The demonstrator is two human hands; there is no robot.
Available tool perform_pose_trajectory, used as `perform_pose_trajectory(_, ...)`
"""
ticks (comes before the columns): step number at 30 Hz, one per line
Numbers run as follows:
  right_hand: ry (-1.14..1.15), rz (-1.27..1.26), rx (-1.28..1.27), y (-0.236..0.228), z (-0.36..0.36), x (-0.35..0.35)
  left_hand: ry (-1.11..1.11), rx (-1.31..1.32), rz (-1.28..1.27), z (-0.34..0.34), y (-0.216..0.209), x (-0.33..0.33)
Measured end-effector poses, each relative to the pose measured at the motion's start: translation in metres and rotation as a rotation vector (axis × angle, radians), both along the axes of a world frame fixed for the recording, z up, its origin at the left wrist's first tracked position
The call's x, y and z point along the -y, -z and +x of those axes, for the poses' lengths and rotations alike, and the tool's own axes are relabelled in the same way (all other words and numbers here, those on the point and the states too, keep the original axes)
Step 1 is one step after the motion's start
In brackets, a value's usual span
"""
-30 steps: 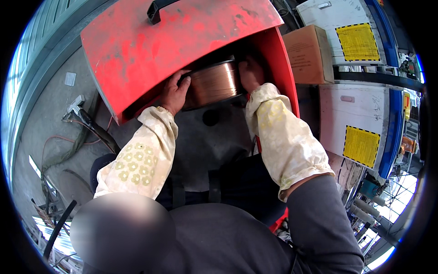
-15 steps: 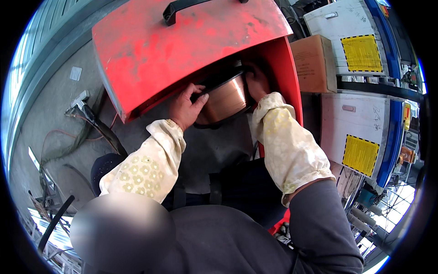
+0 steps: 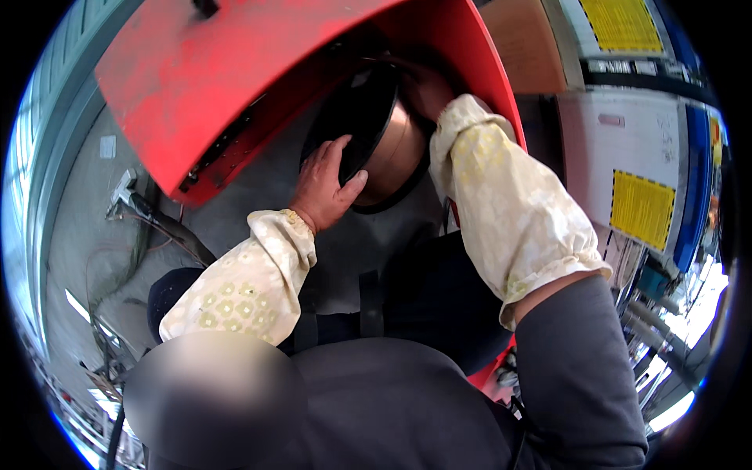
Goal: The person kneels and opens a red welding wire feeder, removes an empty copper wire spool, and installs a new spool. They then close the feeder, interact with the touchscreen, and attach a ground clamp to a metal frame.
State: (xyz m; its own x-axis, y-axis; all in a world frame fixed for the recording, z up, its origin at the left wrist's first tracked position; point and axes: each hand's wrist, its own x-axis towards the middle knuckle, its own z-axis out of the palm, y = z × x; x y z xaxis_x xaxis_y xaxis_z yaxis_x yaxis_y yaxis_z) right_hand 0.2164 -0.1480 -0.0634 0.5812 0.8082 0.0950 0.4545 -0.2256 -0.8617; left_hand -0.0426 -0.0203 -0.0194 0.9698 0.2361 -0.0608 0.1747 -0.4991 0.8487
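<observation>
A spool of copper-coloured wire (image 3: 398, 155) with black flanges stands tilted beneath the raised red cover (image 3: 227, 70) of a metal case. My left hand (image 3: 327, 186) grips the left flange, the fingers over its dark face and the thumb by the rim. Deep in the case's shade, my right hand (image 3: 427, 92) is closed at the far upper side of the spool; its fingertips are partly hidden. Patterned cream sleeve covers wrap both of my forearms. The spool's hub and whatever lies behind it are too dark to make out.
The case's red side wall (image 3: 495, 74) rises close beside my right forearm. A cardboard box (image 3: 521, 47) and white cabinets (image 3: 627, 149) with yellow labels stand to the right. On the floor at left lies a welding torch-like tool (image 3: 145, 205) with a cable.
The spool has turned, so its dark left face shows more and less copper wire is visible. The red case sits farther up and left in view. Both hands stay at the spool.
</observation>
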Motion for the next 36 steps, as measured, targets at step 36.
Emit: perform_pose_trajectory(36,-0.088,-0.475,-0.001,0.075,0.032,-0.067,0.1,-0.043,0.253,-0.027,0.015,0.015)
